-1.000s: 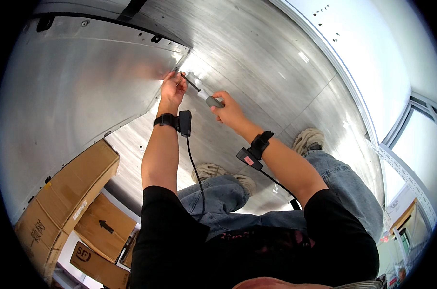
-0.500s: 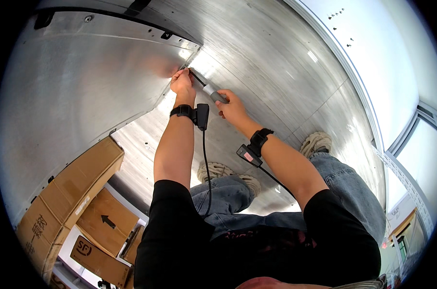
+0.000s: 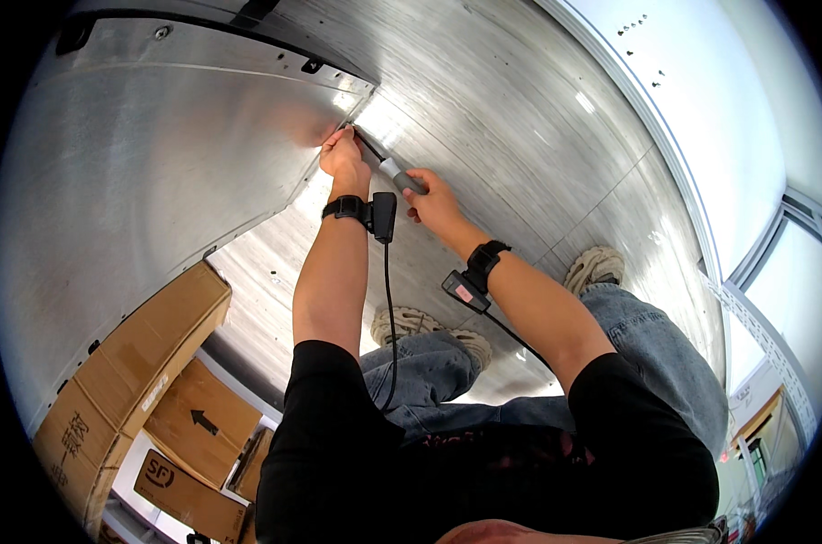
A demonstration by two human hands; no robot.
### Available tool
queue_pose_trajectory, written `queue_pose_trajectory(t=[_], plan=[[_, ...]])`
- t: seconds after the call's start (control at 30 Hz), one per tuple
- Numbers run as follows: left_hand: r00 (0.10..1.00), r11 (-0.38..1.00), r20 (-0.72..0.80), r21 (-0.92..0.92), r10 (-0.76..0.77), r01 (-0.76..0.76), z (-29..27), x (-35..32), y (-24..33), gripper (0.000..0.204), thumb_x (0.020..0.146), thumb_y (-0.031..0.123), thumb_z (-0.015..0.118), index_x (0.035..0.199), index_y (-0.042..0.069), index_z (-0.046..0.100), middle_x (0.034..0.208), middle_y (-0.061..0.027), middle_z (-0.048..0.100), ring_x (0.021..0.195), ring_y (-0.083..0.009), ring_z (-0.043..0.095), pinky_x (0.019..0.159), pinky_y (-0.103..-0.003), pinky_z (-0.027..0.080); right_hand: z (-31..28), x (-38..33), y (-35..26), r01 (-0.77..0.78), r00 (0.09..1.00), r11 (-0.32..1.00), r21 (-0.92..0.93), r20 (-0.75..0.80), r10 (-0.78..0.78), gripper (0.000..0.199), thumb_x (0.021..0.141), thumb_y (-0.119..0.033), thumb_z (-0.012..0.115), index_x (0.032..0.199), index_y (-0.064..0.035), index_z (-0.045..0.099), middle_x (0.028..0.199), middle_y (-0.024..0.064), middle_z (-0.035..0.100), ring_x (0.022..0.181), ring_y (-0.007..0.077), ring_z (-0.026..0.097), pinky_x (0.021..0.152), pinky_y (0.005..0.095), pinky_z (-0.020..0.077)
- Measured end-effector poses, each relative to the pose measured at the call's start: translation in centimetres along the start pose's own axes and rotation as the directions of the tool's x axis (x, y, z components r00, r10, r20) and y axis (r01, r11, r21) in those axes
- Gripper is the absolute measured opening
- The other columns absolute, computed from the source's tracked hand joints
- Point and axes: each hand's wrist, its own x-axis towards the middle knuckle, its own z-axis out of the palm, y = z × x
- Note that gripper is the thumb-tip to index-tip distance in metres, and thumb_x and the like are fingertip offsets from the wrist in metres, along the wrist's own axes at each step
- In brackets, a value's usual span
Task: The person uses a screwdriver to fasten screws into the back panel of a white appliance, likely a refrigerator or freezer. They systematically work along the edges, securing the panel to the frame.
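screwdriver (image 3: 394, 169) spans left hand (image 3: 343, 154), right hand (image 3: 433, 201).

The left hand (image 3: 343, 156) has reached the metal panel's (image 3: 157, 181) corner.

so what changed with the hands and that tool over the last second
The left hand slid along to the corner of the metal panel, and the right hand followed, bringing the grey-handled tool up so its tip meets the left fingers. Both hands kept their grip; the cardboard boxes stayed put.
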Motion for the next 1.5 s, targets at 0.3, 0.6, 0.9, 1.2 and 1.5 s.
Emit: queue_pose_trajectory(t=[0.3,0.6,0.9,1.2,1.5], plan=[[1.0,0.999,-0.006,-0.028,-0.027,0.027,0.2,-0.1,0.2,0.017,0.076,-0.004,0.066,0.073,0.008,0.056,0.073,-0.005,0.062,0.061,-0.0138,0.058,0.052,-0.024,0.047,0.0,1.5,1.3,0.054,0.998,0.996,0.065,-0.019,-0.053,0.038,0.087,-0.006,0.056,0.124,-0.0044,0.047,0.091,0.0072,0.054,0.068,0.0138,0.055,0.059,0.029,0.0467],[0.996,0.997,0.037,-0.026,-0.078,0.079,-0.2,-0.6,0.8,0.013,0.077,-0.003,0.066,0.078,0.007,0.057,0.073,-0.0041,0.062,0.06,-0.0126,0.058,0.051,-0.023,0.044,-0.1,1.5,1.7,-0.058,0.981,0.927,0.37,-0.152,0.122,0.029,0.092,-0.016,0.053,0.113,0.0019,0.045,0.094,0.0112,0.055,0.07,0.0168,0.059,0.06,0.0301,0.0499],[0.989,0.991,0.066,-0.015,-0.129,0.13,-0.4,-0.8,1.3,0.014,0.076,-0.002,0.066,0.083,0.008,0.058,0.075,-0.0027,0.063,0.063,-0.0133,0.059,0.055,-0.023,0.047,0.3,1.6,2.9,-0.043,0.981,0.898,0.438,-0.151,0.121,0.031,0.093,-0.028,0.049,0.106,-0.0005,0.043,0.086,0.0099,0.052,0.063,0.0169,0.057,0.056,0.0313,0.0489],[0.986,0.991,0.105,-0.028,-0.128,0.132,-0.7,0.1,0.9,0.014,0.077,-0.002,0.065,0.083,0.009,0.057,0.076,-0.0019,0.063,0.065,-0.0127,0.06,0.058,-0.023,0.048,0.8,0.7,2.5,0.02,0.974,0.959,0.284,-0.222,0.045,0.039,0.092,-0.029,0.052,0.113,0.0021,0.039,0.088,0.0137,0.052,0.055,0.0171,0.054,0.051,0.0311,0.0483],[0.991,0.992,0.064,-0.012,-0.121,0.122,-0.6,-0.1,0.9,0.016,0.077,-0.004,0.065,0.082,0.008,0.057,0.075,-0.0028,0.062,0.063,-0.0122,0.059,0.053,-0.022,0.047,1.5,0.8,3.2,-0.025,0.985,0.977,0.212,-0.16,0.06,0.05,0.09,-0.034,0.054,0.118,0.0027,0.036,0.087,0.0112,0.049,0.056,0.0163,0.053,0.053,0.0318,0.0493]])
